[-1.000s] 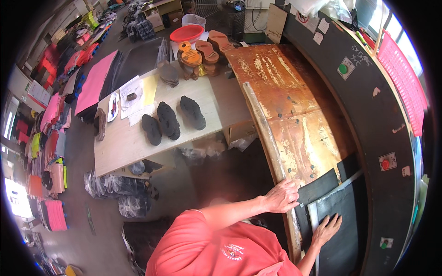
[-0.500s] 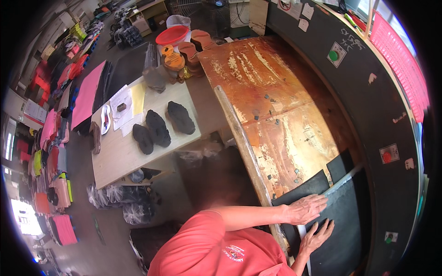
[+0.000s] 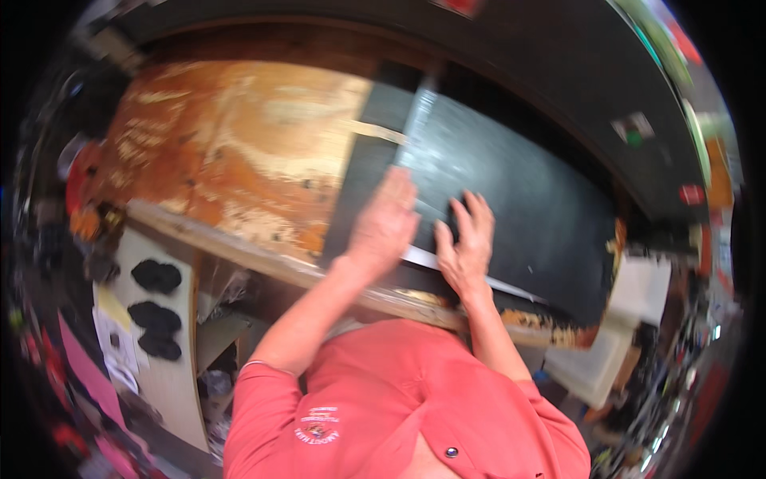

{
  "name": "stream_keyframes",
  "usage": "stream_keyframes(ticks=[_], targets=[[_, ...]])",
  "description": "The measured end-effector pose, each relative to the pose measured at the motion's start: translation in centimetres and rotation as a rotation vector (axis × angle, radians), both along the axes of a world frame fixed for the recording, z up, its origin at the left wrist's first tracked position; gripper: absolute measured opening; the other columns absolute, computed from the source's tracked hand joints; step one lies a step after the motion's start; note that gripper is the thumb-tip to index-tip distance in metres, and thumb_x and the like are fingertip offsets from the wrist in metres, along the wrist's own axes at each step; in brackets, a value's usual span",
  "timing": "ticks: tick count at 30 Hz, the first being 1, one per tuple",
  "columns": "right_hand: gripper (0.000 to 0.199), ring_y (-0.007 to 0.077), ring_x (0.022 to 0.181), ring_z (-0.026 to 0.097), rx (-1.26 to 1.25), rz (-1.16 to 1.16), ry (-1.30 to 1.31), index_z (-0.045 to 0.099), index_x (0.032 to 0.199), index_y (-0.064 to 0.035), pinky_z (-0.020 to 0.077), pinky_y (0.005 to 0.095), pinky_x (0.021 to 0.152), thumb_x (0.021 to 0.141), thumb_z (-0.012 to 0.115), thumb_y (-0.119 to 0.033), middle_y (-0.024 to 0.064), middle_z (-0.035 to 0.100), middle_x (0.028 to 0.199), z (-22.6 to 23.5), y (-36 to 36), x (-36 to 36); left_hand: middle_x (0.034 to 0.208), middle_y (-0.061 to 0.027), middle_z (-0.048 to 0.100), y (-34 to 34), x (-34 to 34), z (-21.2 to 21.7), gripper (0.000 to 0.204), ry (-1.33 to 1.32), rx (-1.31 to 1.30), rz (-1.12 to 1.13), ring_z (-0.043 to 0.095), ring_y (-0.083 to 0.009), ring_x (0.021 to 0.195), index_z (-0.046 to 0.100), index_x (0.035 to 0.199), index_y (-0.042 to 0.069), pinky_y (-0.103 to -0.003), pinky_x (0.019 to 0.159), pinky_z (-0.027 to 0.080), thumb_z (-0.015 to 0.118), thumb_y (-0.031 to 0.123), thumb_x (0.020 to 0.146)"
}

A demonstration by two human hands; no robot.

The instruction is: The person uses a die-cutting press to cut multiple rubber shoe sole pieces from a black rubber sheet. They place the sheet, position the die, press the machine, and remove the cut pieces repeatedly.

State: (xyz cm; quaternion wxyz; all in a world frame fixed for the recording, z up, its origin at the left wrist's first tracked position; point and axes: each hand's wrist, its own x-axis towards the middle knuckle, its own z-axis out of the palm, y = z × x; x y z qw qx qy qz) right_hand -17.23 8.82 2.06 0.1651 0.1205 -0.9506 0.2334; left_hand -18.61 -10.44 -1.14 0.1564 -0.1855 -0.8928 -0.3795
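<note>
A large black sheet (image 3: 519, 199) lies flat on the worn wooden bench top. My left hand (image 3: 384, 219) rests at its left end, fingers stretched out and pointing away from me, beside a pale shiny strip (image 3: 419, 112) that runs along that end. Further right, my right hand (image 3: 469, 247) lies on the sheet near its front edge, with fingers spread. Left of the strip, partly under my left hand, is a narrower black piece (image 3: 363, 188). A white edge (image 3: 511, 287) shows along the sheet's near side. Motion blurs the picture somewhat.
A dark machine panel (image 3: 558, 72) rises behind the bench. Bare scuffed wood (image 3: 239, 144) stretches left, with a wooden rail (image 3: 223, 243) along the front. On a pale side table (image 3: 179, 383) at left lie several black sole-shaped pieces (image 3: 155, 275) and papers (image 3: 116, 343).
My view has swung to the right, so the bench now runs across in front of me. Both hands remain on the black material, now a little farther apart.
</note>
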Motion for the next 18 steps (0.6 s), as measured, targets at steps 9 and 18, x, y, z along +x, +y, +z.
stream_keyframes(ticks=[9,18], targets=[[0.044,0.0398,0.123,0.061,-0.055,-0.348,0.131,0.067,0.129,0.003,0.0507,0.0453,0.106,0.089,0.079,-0.009,0.0227,0.063,0.135,4.2,17.5,-0.9,0.158,-0.0289,0.047,1.8,-3.5,1.9,0.046,0.021,-0.245,-0.024,0.042,-0.0462,0.15,0.057,0.142,-0.009,-0.052,0.124,0.037,0.066,0.006,0.099],[0.058,0.0437,0.129,0.057,-0.001,-0.829,0.053,0.066,0.132,0.0053,0.0463,0.0488,0.111,0.092,0.078,-0.035,0.0259,0.06,0.14,1.4,33.4,1.8,0.153,-0.0267,0.055,4.1,-4.9,2.8,0.04,0.013,-0.34,0.085,0.051,-0.0453,0.143,0.06,0.14,-0.008,-0.051,0.12,0.04,0.062,0.0,0.1]])
